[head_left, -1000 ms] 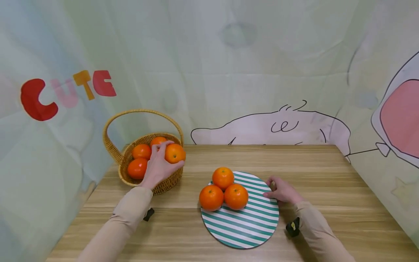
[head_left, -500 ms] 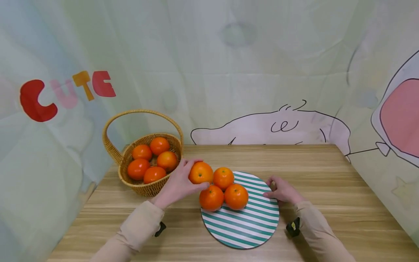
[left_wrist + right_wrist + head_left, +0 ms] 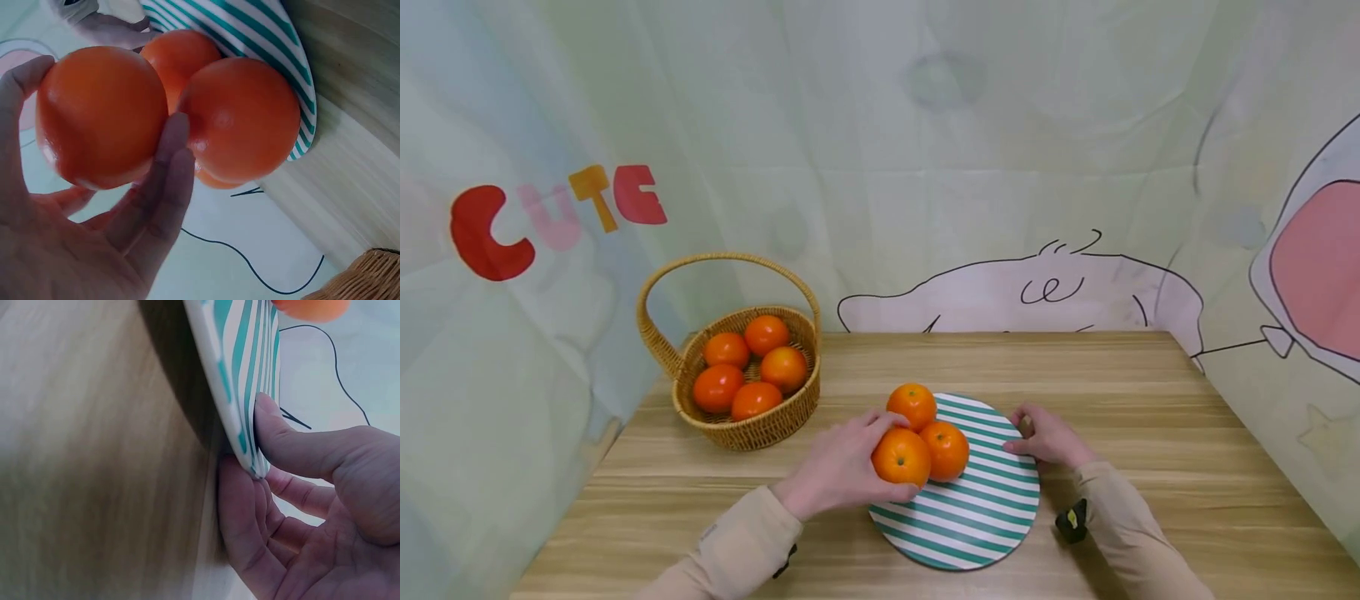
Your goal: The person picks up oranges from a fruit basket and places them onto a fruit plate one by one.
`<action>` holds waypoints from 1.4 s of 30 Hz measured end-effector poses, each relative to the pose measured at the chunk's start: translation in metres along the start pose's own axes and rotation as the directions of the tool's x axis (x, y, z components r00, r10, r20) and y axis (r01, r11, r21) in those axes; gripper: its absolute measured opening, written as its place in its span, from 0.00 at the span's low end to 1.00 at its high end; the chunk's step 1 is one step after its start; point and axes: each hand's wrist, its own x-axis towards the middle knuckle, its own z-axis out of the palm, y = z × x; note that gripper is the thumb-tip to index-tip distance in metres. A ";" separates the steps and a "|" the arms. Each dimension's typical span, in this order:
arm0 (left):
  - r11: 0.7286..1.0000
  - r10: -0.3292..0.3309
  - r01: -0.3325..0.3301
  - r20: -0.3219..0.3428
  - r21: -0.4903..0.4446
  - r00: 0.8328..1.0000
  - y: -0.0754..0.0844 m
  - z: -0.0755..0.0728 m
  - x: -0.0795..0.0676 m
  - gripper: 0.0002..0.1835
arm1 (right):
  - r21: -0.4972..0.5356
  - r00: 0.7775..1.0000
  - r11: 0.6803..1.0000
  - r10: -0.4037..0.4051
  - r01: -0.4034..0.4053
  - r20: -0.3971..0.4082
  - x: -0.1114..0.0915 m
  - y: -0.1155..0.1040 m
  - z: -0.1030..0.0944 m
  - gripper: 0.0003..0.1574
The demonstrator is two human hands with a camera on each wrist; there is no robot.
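Observation:
My left hand [image 3: 838, 462] holds an orange [image 3: 901, 460] between thumb and fingers, over the left side of a round flat plate [image 3: 970, 525] with green and white stripes. Two other oranges show beside it in the head view, one farther back [image 3: 912, 407] and one to the right [image 3: 944, 451]. The left wrist view shows the held orange [image 3: 103, 119] in front, with a nearby orange [image 3: 240, 119] close to the fingertips and others partly hidden behind. At the plate's right edge, my right hand [image 3: 1048, 435] pinches the rim, thumb [image 3: 281, 437] on top and fingers underneath.
A wicker basket [image 3: 745, 433] with a tall handle stands at the back left of the wooden table [image 3: 1112, 375]. Several redder orange fruits [image 3: 718, 387] lie in it. A printed curtain [image 3: 880, 167] hangs behind and at both sides.
My left hand has carried the orange from the basket rightward and toward me, to the oranges on the plate. The right hand has stayed at the plate's edge.

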 end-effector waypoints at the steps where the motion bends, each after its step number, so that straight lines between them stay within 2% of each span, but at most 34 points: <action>1: 1.000 0.015 -0.015 0.007 0.020 1.000 0.001 0.002 -0.001 0.38 | -0.007 1.000 1.000 -0.005 0.005 0.001 0.000 0.000 0.000 0.22; 6: 0.987 0.125 -0.129 0.055 0.092 0.991 0.004 0.007 -0.002 0.36 | -0.018 1.000 1.000 -0.012 0.012 0.001 -0.001 0.000 0.001 0.22; 13: 0.945 0.262 -0.280 0.122 0.167 0.957 0.005 0.016 -0.003 0.38 | -0.012 1.000 1.000 -0.010 0.010 -0.001 -0.001 -0.001 0.000 0.22; 25: 0.913 0.330 -0.361 0.177 0.191 0.927 0.003 0.032 -0.002 0.32 | -0.023 1.000 1.000 -0.011 0.011 -0.008 0.000 0.000 0.000 0.21; 34: 0.895 0.388 -0.403 0.113 0.190 0.915 0.001 0.036 -0.002 0.22 | -0.021 1.000 1.000 -0.005 0.004 -0.012 0.001 0.000 -0.001 0.22; 42: 0.858 0.452 -0.455 0.071 0.237 0.889 -0.002 0.036 -0.003 0.18 | -0.007 1.000 1.000 0.018 -0.018 -0.003 0.002 0.001 0.001 0.20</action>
